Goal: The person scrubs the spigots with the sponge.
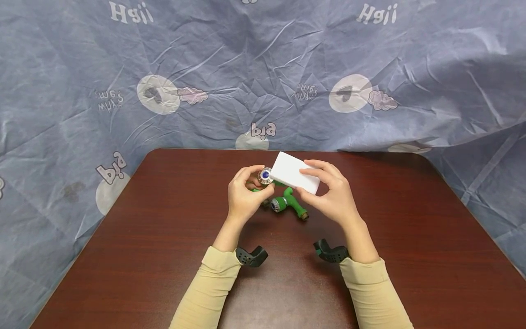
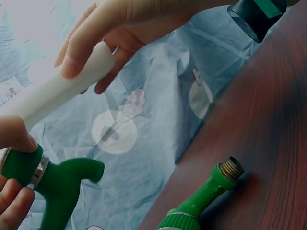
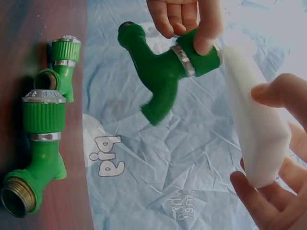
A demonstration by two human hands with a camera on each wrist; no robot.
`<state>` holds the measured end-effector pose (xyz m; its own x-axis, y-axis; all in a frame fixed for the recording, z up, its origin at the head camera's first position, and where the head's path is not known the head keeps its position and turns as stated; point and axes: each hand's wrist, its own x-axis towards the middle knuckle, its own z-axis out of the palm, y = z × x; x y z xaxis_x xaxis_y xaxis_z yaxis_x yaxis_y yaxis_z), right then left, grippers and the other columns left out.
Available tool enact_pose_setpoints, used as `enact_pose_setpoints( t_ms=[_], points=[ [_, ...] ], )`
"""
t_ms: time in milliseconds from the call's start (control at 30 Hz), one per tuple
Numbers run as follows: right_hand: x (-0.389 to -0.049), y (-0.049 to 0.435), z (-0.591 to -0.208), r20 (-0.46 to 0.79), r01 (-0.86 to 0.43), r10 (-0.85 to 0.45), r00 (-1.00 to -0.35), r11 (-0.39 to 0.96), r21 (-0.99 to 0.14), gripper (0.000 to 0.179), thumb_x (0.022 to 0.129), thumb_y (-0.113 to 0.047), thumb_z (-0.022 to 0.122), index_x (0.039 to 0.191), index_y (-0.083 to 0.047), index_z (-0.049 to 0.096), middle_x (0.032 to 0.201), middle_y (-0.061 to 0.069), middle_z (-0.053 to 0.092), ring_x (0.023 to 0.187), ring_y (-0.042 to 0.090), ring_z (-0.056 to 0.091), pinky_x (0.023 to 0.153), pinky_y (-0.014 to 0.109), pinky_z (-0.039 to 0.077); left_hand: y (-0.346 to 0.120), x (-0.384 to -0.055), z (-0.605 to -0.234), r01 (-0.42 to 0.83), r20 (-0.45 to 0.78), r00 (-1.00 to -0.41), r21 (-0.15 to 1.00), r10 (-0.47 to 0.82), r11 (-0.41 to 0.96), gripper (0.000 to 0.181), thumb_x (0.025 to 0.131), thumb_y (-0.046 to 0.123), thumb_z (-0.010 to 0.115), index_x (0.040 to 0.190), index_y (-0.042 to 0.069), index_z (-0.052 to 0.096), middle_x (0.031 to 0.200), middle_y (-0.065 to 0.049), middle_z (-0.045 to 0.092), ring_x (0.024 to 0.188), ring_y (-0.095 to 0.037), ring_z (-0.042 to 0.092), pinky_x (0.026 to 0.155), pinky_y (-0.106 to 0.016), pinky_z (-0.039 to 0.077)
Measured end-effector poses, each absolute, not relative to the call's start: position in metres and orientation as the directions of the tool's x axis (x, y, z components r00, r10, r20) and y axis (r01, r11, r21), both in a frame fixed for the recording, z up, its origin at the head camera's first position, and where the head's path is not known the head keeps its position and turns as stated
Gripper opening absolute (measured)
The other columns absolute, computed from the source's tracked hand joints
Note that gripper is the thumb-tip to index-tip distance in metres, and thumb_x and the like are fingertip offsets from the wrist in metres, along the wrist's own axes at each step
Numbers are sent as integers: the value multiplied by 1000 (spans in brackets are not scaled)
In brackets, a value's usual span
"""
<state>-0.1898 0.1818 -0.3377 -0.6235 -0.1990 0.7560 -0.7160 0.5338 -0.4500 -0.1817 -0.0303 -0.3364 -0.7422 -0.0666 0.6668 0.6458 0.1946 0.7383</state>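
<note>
My left hand (image 1: 245, 192) pinches a green tap (image 3: 160, 72) by its ribbed knob, holding it above the table. The knob's silver end with a blue centre (image 1: 265, 175) faces up toward the head view. In my right hand (image 1: 333, 192) is a white rectangular sponge block (image 1: 292, 171), gripped along its edges between thumb and fingers. One corner of the block meets the knob's end in the right wrist view. Below the hands, a second green tap (image 1: 291, 203) with a brass threaded end lies on the table. Another green tap (image 3: 65, 62) lies beside it, partly hidden by my left hand in the head view.
The dark red wooden table (image 1: 172, 219) stretches out beneath both arms. Behind it hangs a wrinkled grey-blue printed cloth (image 1: 230, 68). Black wrist mounts (image 1: 251, 257) stick out inward from both sleeves.
</note>
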Motion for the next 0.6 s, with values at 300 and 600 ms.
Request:
enact_pose_setpoints(
  t_ms=[300,600],
  points=[
    [-191,181,-339,777,-679,-164,-607,615,-401,34,66,-12,80,99,-7,72,115,7,63,106,26,55,80,33,44,-33,-185,-339,644,651,-759,757,-34,115,37,67,-8,78,102,-8,65,92,-21,59,63,-33,58,57,-41,54],
    [-190,177,-339,794,-723,-175,-582,559,-406,35,66,-10,80,100,-8,71,117,7,62,108,25,54,80,29,43,-33,-208,-364,550,558,-830,817,-6,-174,36,76,-7,72,109,-7,57,101,-14,58,60,-12,61,48,-21,50]
  ],
)
